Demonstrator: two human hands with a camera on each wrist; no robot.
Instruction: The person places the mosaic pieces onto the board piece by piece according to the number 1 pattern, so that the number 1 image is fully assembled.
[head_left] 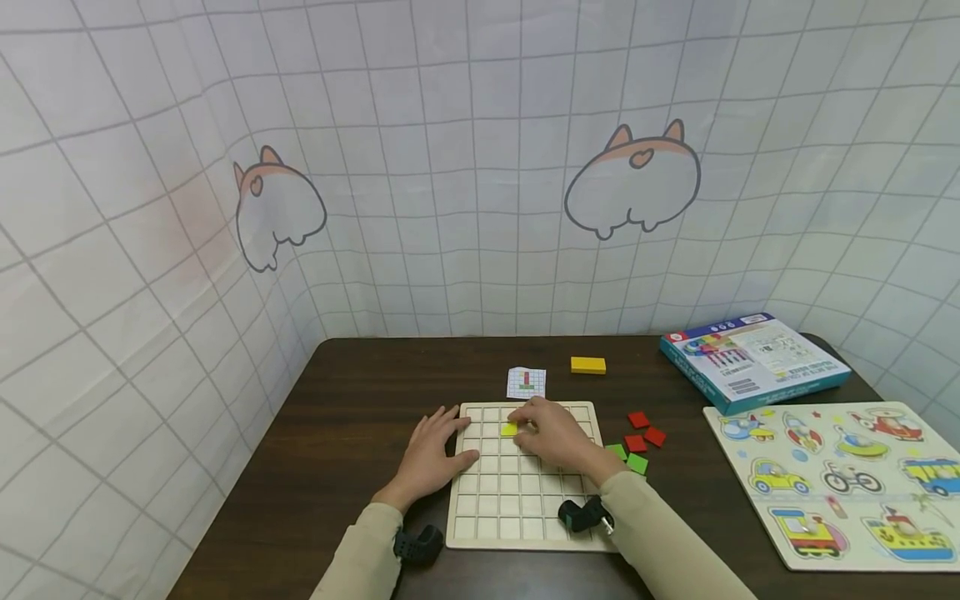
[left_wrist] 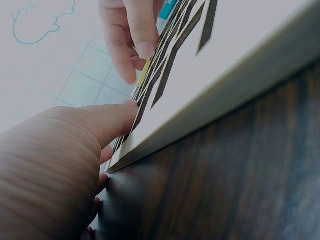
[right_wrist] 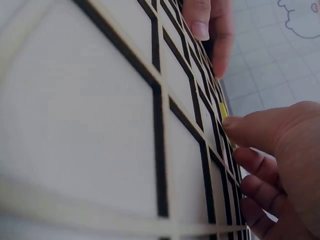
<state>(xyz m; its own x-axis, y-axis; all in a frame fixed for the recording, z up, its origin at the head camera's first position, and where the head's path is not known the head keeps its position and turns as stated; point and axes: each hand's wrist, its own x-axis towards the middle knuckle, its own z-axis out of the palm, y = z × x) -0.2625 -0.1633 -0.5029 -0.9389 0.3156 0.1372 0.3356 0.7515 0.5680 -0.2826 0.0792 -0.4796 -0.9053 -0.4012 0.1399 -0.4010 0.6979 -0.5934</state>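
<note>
A pale wooden grid board [head_left: 525, 500] lies flat at the table's front middle. My left hand [head_left: 442, 437] rests with straight fingers on the board's left edge, and its thumb [left_wrist: 107, 120] touches the rim. My right hand [head_left: 528, 429] is over the board's upper rows and pinches a small yellow tile [head_left: 509, 429] with curled fingertips. The right wrist view shows the thumb tip against that yellow tile [right_wrist: 223, 111], low over a grid cell. A small pattern card [head_left: 527, 382] lies just behind the board.
A yellow block [head_left: 588, 365] lies behind the card. Red tiles [head_left: 645, 432] and green tiles [head_left: 628, 457] lie loose right of the board. Farther right are a blue box [head_left: 753, 360] and a vehicle puzzle board [head_left: 840, 483]. A tiled curtain closes off the back and left.
</note>
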